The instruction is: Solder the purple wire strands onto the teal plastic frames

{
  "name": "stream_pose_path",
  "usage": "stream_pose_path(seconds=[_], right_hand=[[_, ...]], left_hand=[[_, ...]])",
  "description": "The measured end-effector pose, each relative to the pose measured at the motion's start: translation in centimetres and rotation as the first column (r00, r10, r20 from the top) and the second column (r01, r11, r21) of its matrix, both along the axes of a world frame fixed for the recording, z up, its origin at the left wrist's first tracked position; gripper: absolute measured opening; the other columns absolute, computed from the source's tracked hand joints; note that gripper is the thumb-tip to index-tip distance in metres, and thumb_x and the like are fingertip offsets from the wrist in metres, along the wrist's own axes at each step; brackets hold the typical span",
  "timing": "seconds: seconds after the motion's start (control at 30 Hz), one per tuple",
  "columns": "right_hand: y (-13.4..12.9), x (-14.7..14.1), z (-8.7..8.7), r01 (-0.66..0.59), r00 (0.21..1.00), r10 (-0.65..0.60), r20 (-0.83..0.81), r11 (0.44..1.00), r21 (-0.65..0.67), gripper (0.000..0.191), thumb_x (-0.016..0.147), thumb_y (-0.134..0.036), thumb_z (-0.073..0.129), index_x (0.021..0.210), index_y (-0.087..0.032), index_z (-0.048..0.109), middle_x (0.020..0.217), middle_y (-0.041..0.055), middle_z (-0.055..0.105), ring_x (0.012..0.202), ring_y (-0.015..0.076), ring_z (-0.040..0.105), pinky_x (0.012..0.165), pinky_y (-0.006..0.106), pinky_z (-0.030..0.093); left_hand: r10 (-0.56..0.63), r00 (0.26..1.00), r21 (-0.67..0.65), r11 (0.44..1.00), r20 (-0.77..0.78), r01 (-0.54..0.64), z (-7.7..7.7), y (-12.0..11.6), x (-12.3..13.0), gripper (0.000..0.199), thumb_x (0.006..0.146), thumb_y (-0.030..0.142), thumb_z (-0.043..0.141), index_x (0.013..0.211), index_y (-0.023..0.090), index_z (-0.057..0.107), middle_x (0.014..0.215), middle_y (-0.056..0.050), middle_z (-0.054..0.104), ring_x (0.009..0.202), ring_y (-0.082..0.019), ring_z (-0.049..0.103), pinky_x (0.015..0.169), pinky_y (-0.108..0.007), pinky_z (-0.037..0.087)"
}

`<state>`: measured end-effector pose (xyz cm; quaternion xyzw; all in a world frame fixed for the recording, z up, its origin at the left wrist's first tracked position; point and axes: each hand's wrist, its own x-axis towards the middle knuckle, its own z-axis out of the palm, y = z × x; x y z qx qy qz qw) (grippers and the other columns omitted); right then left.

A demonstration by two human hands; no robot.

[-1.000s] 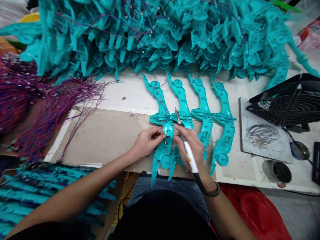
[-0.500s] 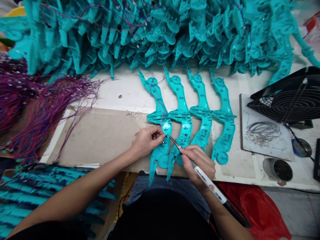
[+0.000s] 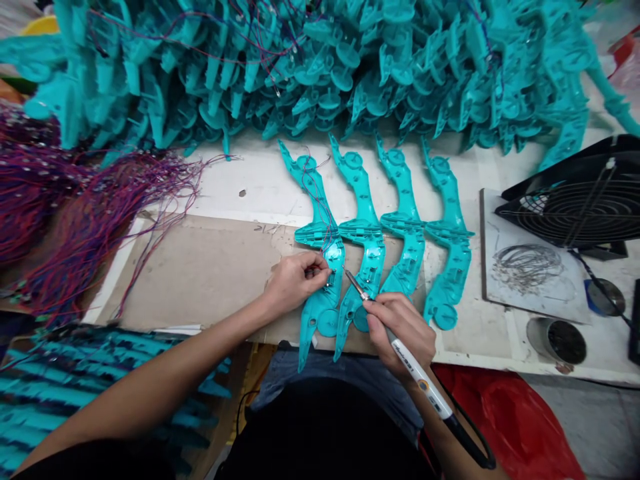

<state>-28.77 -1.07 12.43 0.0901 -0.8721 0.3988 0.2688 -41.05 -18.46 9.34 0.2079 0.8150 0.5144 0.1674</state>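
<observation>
My right hand (image 3: 404,328) is closed around a soldering iron (image 3: 419,377) with a white handle. Its metal tip points up and left, just right of the leftmost turquoise plastic shell (image 3: 320,200). My left hand (image 3: 300,280) is pinched at that shell's left edge, over its lower half. Thin red and blue wires (image 3: 324,215) run along the shell down to my left fingertips. Small metal parts show beside those fingertips. Several like shells (image 3: 361,233) lie in a row to the right.
Behind the row is a large heap of turquoise shells (image 3: 320,73). Bundles of red and blue wires (image 3: 95,233) lie at left. On the right stand a black fan (image 3: 580,200), a stained white board (image 3: 535,267) and a round tin (image 3: 557,341). More wired shells (image 3: 110,387) fill a box at lower left.
My right hand has drawn the soldering iron slightly right, and its tip has moved away from the leftmost shell's metal parts. My left hand stays in place.
</observation>
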Motion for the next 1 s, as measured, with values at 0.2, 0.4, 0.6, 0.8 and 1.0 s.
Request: stream_pose_path(seconds=[0.2,0.4,0.6,0.8,1.0], right_hand=[[0.2,0.2,0.1,0.009,1.000,-0.009,0.005,1.000,-0.022,0.031,0.077,-0.003,0.060,0.102,-0.019,0.066,0.074,0.0048,0.063,0.076,0.0187,0.062,0.066,0.034,0.053],[0.7,0.3,0.1,0.038,0.999,-0.038,0.000,0.999,-0.031,0.031,0.078,-0.004,0.061,0.104,-0.019,0.067,0.077,0.0052,0.064,0.079,0.0190,0.062,0.069,0.034,0.053],[1.8,0.1,0.5,0.109,0.994,-0.109,0.006,0.993,-0.047,0.026,0.082,-0.012,0.061,0.104,-0.021,0.069,0.081,0.0045,0.068,0.078,0.0186,0.065,0.071,0.034,0.054],[4.6,-0.3,1.0,0.284,0.952,-0.278,0.125,0.958,-0.029,0.026,0.087,-0.027,0.062,0.112,-0.023,0.068,0.080,0.0025,0.072,0.068,0.0157,0.068,0.067,0.027,0.056],[4.5,-0.4,1.8,0.173,0.982,-0.174,0.073,0.985,0.023,0.025,0.087,-0.030,0.061,0.110,-0.022,0.069,0.093,0.0057,0.073,0.083,0.0187,0.069,0.077,0.031,0.055]], left_hand=[[-0.003,1.000,0.001,1.000,0.005,0.003,0.0,0.0,0.0,0.009,0.078,0.022,0.059,0.074,0.016,0.064,0.067,0.000,0.063,0.059,-0.010,0.052,0.056,-0.021,0.040],[0.007,1.000,0.014,1.000,0.002,-0.007,-0.1,0.1,0.1,0.008,0.077,0.021,0.060,0.074,0.015,0.064,0.066,0.000,0.062,0.058,-0.009,0.052,0.055,-0.021,0.040],[0.025,0.999,0.025,0.999,0.039,-0.026,-0.1,0.3,0.2,0.008,0.076,0.021,0.059,0.074,0.015,0.064,0.066,0.000,0.062,0.058,-0.009,0.052,0.054,-0.020,0.040],[0.020,0.999,0.020,1.000,0.028,-0.020,-0.2,0.4,0.2,0.008,0.075,0.021,0.059,0.072,0.015,0.063,0.065,0.000,0.061,0.058,-0.009,0.050,0.054,-0.020,0.039],[0.009,0.999,0.037,0.999,0.033,-0.010,-0.5,0.4,0.3,0.008,0.076,0.021,0.058,0.072,0.015,0.062,0.064,0.001,0.059,0.058,-0.009,0.049,0.054,-0.021,0.038]])
